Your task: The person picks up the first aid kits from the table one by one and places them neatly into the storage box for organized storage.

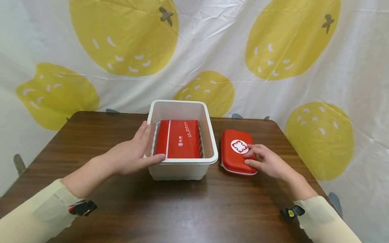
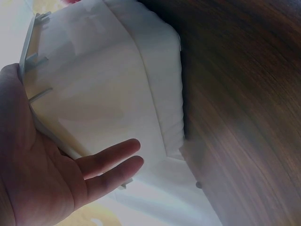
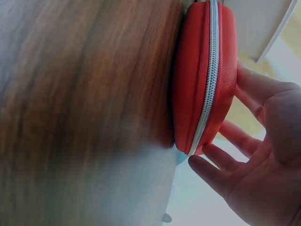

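A white plastic bin (image 1: pixel 179 172) stands on the table, and inside it lies a flat red pouch (image 1: pixel 185 145) with a white stripe and white printing. My left hand (image 1: pixel 130 156) rests at the bin's left side, its thumb over the near rim and its fingers extended along the outer wall (image 2: pixel 94 94). Right of the bin lies a red zippered first-aid case (image 1: pixel 232 159) with a white round emblem. Fingertips of my right hand (image 1: pixel 268 162) touch its top and right edge, loosely bent. The silver zipper (image 3: pixel 209 80) runs closed along the side seen in the right wrist view.
The dark wood-grain table (image 1: pixel 182 216) ends just behind the bin. A white curtain (image 1: pixel 127 91) with large yellow fruit prints hangs behind it and down the right side. A band with a small device (image 1: pixel 82 207) sits on each wrist.
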Motion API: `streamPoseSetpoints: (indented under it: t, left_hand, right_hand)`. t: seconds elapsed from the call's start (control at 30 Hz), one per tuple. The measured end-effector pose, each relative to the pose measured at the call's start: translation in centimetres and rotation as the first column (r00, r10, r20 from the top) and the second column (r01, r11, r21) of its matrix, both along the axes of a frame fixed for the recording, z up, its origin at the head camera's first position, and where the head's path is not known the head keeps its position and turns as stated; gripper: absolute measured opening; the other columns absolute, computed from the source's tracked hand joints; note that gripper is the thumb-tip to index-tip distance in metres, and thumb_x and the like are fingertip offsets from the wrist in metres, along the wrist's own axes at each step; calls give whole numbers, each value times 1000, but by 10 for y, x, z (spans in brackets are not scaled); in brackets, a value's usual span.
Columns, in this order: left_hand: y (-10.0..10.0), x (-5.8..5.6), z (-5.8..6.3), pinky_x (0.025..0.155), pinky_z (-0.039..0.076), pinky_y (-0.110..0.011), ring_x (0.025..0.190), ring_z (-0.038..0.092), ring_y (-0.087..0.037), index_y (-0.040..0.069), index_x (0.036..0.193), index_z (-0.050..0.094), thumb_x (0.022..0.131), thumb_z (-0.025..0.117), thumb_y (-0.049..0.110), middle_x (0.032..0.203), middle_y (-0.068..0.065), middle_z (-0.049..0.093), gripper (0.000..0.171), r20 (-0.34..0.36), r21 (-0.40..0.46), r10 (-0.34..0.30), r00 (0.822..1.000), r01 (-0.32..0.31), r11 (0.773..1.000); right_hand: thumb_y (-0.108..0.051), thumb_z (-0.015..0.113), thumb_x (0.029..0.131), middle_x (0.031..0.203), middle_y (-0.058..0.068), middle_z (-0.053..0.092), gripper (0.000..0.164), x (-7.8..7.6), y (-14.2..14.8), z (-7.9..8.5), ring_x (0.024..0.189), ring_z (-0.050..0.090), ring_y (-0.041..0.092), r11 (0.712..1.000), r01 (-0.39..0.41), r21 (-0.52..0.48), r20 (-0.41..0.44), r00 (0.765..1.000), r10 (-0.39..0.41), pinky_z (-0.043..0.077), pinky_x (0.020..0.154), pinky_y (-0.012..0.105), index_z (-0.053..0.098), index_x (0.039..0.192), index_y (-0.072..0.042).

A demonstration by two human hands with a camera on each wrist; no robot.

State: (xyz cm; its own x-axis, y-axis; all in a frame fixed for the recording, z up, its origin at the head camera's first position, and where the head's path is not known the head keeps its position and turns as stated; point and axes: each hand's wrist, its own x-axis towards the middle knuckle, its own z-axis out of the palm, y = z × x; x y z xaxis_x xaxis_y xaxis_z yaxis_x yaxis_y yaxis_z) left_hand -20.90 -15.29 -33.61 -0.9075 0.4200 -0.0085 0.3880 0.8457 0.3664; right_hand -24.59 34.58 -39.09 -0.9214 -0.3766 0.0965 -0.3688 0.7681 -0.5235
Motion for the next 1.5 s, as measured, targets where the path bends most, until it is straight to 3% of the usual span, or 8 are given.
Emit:
streamPoseSetpoints:
  t: [0.13, 0.27, 0.53, 0.83, 1.17, 1.27, 1.43, 1.5]
  left_hand:
    - [0, 0, 0, 99, 63, -53, 151, 51, -49, -6, 173, 6, 101, 55, 77, 184, -26, 0, 121, -9, 1, 1, 1000, -1, 1000]
    - [0, -1, 0, 100, 63, -53, 153, 48, -49, -6, 173, 5, 101, 54, 78, 184, -26, -1, 121, -6, 1, 0, 1000, 0, 1000]
    - [-1, -1, -1, 99, 64, -53, 150, 52, -49, -6, 173, 6, 100, 56, 76, 184, -27, 0, 121, -13, -1, 2, 1000, -2, 1000]
    - [-1, -1, -1, 101, 63, -54, 147, 55, -49, -5, 174, 6, 100, 56, 76, 184, -27, 0, 121, -11, 1, 0, 1000, 0, 1000]
    - [0, -1, -1, 101, 63, -53, 148, 54, -48, -6, 174, 5, 101, 55, 76, 184, -27, 0, 120, -14, 2, -6, 1000, 6, 1000]
    - [-1, -1, -1, 100, 63, -53, 148, 54, -48, -5, 174, 5, 101, 56, 76, 184, -27, 0, 120, -14, -1, -3, 1000, 3, 1000]
    - [-1, -1, -1, 100, 63, -53, 147, 55, -48, -5, 174, 5, 100, 56, 76, 184, -27, 0, 121, -12, -6, 1, 1000, -1, 1000]
    - [-2, -1, -1, 99, 63, -53, 146, 56, -48, -5, 174, 5, 100, 56, 76, 184, -27, 0, 121, -11, -10, 2, 1000, -2, 1000]
  right_hand:
    - [-23, 83, 100, 148, 21, 64, 15, -2, 2, 5, 144, 55, 46, 1000, 0, 9, -10, 1000, 1, 43, 120, 66, 82, 114, -17]
    - [-19, 79, 103, 136, 19, 70, 26, -12, 4, 15, 132, 63, 43, 1000, 13, -4, -24, 1000, -13, 51, 114, 64, 78, 127, -9]
    - [-23, 68, 109, 148, 29, 65, 45, -58, 6, 29, 133, 68, 49, 997, 76, 19, 54, 996, -77, 58, 106, 61, 63, 148, -1]
    - [-38, 62, 111, 151, 34, 60, 59, -99, 2, 24, 138, 60, 49, 981, 133, 142, 141, 978, -153, 50, 114, 64, 54, 155, 0]
    - [-55, 57, 110, 143, 30, 65, 74, -109, 6, 17, 129, 61, 43, 960, 162, 226, 243, 946, -217, 49, 115, 61, 53, 154, 4]
    - [-58, 56, 110, 141, 29, 66, 79, -112, 9, 14, 126, 63, 41, 967, 155, 205, 294, 932, -211, 52, 112, 56, 51, 155, 6]
    - [-63, 57, 109, 138, 27, 67, 90, -117, 10, 10, 117, 69, 32, 977, 166, 137, 412, 887, -208, 62, 99, 43, 42, 161, 8]
    - [-64, 58, 108, 137, 26, 68, 91, -117, 10, 8, 116, 69, 29, 976, 171, 137, 418, 883, -214, 62, 97, 40, 41, 162, 8]
